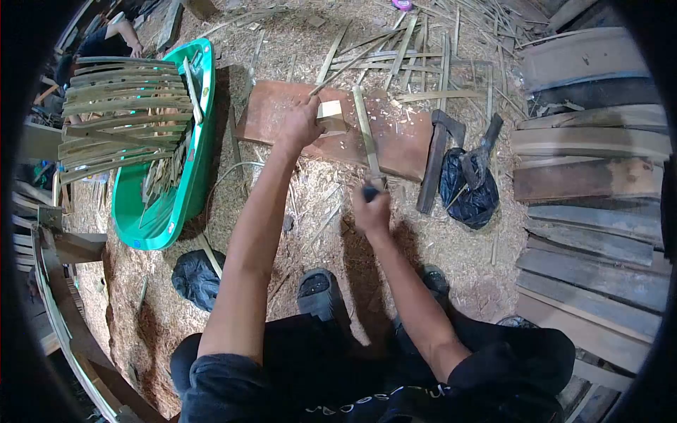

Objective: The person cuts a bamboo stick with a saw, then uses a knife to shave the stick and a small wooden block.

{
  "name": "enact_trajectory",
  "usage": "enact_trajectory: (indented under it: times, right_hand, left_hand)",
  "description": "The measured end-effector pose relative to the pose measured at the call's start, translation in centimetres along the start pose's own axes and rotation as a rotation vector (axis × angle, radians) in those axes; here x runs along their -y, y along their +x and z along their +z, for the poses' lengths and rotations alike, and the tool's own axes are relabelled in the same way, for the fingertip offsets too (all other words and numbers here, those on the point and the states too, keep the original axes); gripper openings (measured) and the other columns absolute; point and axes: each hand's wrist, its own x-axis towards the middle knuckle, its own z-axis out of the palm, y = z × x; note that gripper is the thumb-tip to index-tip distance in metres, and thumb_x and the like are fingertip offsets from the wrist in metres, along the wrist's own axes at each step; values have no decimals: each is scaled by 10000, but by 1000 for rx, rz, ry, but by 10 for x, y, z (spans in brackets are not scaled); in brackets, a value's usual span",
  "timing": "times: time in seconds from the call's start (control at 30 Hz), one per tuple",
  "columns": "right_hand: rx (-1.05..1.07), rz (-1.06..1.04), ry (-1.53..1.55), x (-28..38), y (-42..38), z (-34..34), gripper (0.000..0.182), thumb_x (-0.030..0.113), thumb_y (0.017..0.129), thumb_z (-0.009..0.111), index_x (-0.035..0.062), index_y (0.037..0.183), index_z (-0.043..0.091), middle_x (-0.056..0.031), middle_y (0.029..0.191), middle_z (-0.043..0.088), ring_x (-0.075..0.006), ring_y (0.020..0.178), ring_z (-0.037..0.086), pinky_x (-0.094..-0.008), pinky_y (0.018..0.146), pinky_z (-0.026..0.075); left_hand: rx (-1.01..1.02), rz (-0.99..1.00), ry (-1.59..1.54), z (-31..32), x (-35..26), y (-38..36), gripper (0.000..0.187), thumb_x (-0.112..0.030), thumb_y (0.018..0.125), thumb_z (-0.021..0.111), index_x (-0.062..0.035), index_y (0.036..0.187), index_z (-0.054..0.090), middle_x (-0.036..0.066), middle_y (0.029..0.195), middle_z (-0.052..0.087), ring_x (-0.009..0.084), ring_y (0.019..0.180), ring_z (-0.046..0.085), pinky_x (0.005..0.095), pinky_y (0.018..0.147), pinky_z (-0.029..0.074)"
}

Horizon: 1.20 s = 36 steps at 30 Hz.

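Observation:
My left hand (302,125) is closed over a brown wooden board (275,106) on the ground. A thin wooden strip (345,68) runs from the top of its fist toward the far right. A small pale wood block (329,109) sits on the board right beside my left fingers. My right hand (372,211) is wrapped round the black handle of a long knife (365,134). The knife's narrow blade points away from me across the board, to the right of the block. Wood chips (402,120) are scattered on the board.
At the board's right end lie a hatchet (438,155), another tool (486,144) and a black plastic bag (469,197). A green tub (204,134) with slats stands left, near another person's arm (125,34). Planks (592,218) line the right; loose strips (409,60) lie beyond.

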Motion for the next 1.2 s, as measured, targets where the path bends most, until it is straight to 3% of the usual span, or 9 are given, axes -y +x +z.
enact_trajectory:
  times: [0.07,0.3,0.37,0.53,0.73,0.87,0.97,1.03,1.2]
  right_hand:
    - [244,377,-55,-11,-19,-15,326,303,857,746,21,770,606,-55,664,614,-161,540,603,-312,491,464]
    - [218,8,422,111,29,-21,339,239,973,634,97,672,571,31,494,507,-85,379,481,-250,393,364]
    - [77,-131,390,62,22,-2,367,262,963,643,95,644,571,3,545,556,-104,481,563,-275,467,415]
    - [312,341,-172,6,1,-14,359,299,930,679,80,668,566,3,548,555,-120,508,590,-294,505,449]
    - [101,-107,229,77,34,-15,311,260,922,680,69,697,581,14,513,514,-124,431,533,-301,430,417]
    - [161,197,-110,9,-4,-8,291,228,924,664,71,691,586,10,514,505,-128,421,517,-301,406,395]
    - [355,469,160,8,12,-6,311,225,924,660,81,661,580,8,523,521,-124,416,514,-302,404,395]
    - [299,371,378,32,19,-9,326,228,926,665,84,648,574,13,520,522,-117,412,511,-295,400,394]
    - [83,36,203,46,22,3,345,308,914,663,38,708,602,-14,538,559,-169,478,573,-328,472,454]
  left_hand:
    - [-62,-3,-13,9,6,1,584,-163,738,791,-17,1209,478,225,1160,621,440,1050,618,500,926,509]
    - [42,-39,20,-7,-5,-1,597,-158,727,789,3,1207,473,228,1168,625,429,1090,607,490,1008,475]
    - [51,-36,12,-8,-4,4,601,-151,720,794,9,1203,473,227,1169,626,426,1096,605,485,1006,475]
    - [-106,51,-2,-4,2,11,637,-117,694,808,5,1240,505,255,1032,673,433,1058,606,486,905,501]
    - [89,-37,-50,-5,0,5,603,-177,716,824,0,1182,486,220,1120,645,402,1031,632,475,1034,451]
    - [35,-37,-14,-1,-3,3,673,-166,702,832,-20,1254,476,233,1157,629,430,1067,614,489,1005,467]
    - [-52,0,11,4,6,7,689,-152,657,862,-26,1237,513,238,1199,612,481,1111,573,522,951,486]
    - [-30,36,69,10,13,6,837,-169,722,820,-59,1423,374,232,1206,602,429,1125,603,481,1010,490]
    - [5,-9,-13,4,7,6,719,-178,690,842,-37,1296,482,224,1172,624,429,1105,598,503,1008,457]
